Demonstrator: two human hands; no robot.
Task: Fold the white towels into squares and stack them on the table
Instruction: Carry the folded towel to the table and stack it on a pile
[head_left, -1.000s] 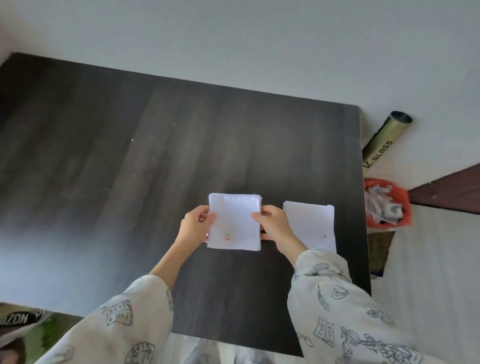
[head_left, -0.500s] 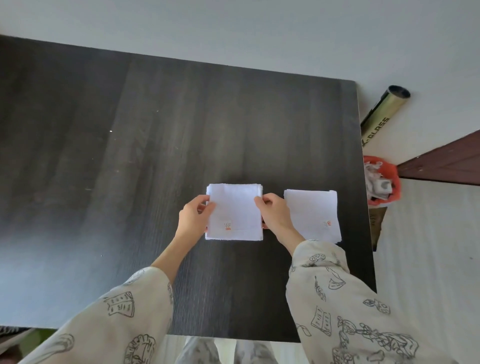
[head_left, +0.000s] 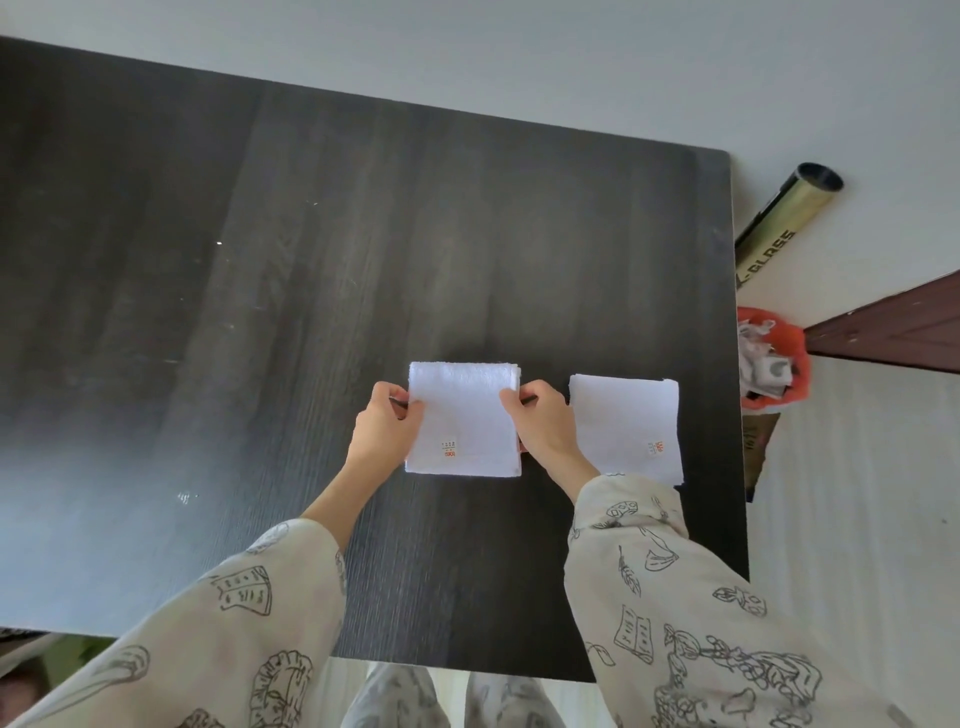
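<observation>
Both hands — left hand (head_left: 385, 429), right hand (head_left: 545, 429) — pinch the folded towel (head_left: 464, 419) by its side edges, squaring it between them; just beyond the right hand, another folded towel (head_left: 625, 427) lies on the worktop (head_left: 311, 260), probably awaiting stacking.

Dark wood-grain table (head_left: 260, 260), seen from above. Two folded white towels on it, near the front right: one (head_left: 460, 410) btwn the left hand (head_left: 387, 431) & right hand (head_left: 545, 428), gripped at both sides; a 2nd towel (head_left: 628, 421) lies flat just right of the right hand.
</observation>
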